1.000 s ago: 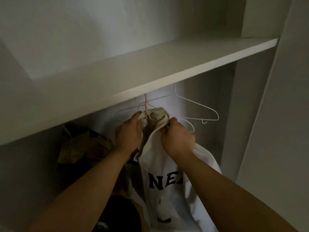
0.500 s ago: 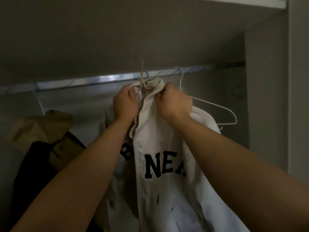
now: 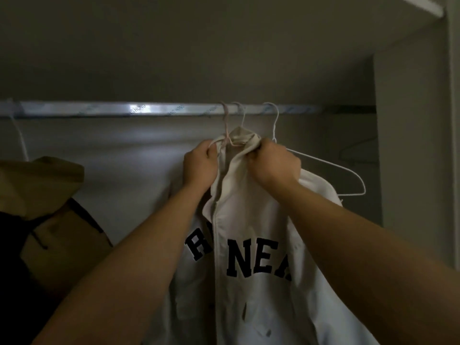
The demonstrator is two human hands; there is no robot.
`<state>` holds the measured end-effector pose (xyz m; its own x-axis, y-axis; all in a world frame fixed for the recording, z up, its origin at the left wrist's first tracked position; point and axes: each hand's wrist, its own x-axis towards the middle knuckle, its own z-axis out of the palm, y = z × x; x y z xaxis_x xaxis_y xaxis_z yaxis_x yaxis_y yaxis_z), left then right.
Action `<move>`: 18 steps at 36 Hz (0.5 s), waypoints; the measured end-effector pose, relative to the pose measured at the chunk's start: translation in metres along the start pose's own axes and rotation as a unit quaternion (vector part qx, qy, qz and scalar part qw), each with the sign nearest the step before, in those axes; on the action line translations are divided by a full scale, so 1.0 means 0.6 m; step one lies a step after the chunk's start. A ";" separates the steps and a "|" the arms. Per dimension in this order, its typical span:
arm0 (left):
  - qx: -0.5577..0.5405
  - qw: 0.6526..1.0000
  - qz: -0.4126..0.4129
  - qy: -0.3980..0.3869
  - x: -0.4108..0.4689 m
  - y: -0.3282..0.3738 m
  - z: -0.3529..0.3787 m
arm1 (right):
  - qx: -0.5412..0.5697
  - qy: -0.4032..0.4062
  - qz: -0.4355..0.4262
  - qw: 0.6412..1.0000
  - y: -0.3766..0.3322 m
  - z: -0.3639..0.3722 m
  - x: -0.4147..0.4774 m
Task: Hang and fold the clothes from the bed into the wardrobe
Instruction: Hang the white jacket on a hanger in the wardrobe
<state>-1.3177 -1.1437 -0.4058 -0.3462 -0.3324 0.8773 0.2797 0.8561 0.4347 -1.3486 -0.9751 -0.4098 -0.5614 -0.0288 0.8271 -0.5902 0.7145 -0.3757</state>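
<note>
Both grips are raised at the collar of the white jacket (image 3: 249, 220). My left grip (image 3: 199, 168) has its fingers curled round the collar's left edge. My right grip (image 3: 273, 165) pinches a bunched fold on the collar's right side. The two sit near each other, with the jacket's front opening running down between them.

Just above and between the grips, the pink hanger (image 3: 226, 125) comes up out of the collar and its hook sits over the metal rail (image 3: 99, 109). The jacket therefore hangs inside the wardrobe (image 3: 410, 145), its front with black block letters falling below my wrists. A second pale hook rises right behind the pink one, and I cannot tell what it carries.

Just right of the right grip, an empty white wire hanger (image 3: 323, 164) hangs on the same rail, its arm passing behind the jacket's shoulder. Well to the left of the left grip, a tan garment (image 3: 42, 185) hangs over a dark garment (image 3: 15, 257). Above the grips is the shadowed underside of a shelf (image 3: 224, 46).
</note>
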 end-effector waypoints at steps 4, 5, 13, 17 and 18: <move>-0.027 0.999 0.019 -0.014 -0.002 0.018 0.064 | -0.026 0.016 0.038 0.999 0.054 0.001 0.017; -0.033 0.999 0.018 -0.019 0.001 0.025 0.079 | -0.031 0.017 0.045 0.998 0.064 -0.002 0.025; -0.042 0.996 0.019 -0.070 0.025 0.071 0.172 | -0.060 0.007 0.094 0.994 0.141 -0.030 0.063; -0.058 0.995 0.014 -0.079 0.018 0.072 0.191 | -0.090 0.019 0.064 0.994 0.161 -0.033 0.069; -0.059 0.995 0.017 -0.083 0.014 0.071 0.191 | -0.096 0.026 0.054 0.994 0.164 -0.033 0.069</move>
<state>-1.4115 -1.0648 -0.4036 -0.4750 -0.2264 0.8504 0.3933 0.8099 0.4352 -1.4183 -0.8924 -0.4042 -0.5817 0.0884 0.8086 -0.4031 0.8321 -0.3810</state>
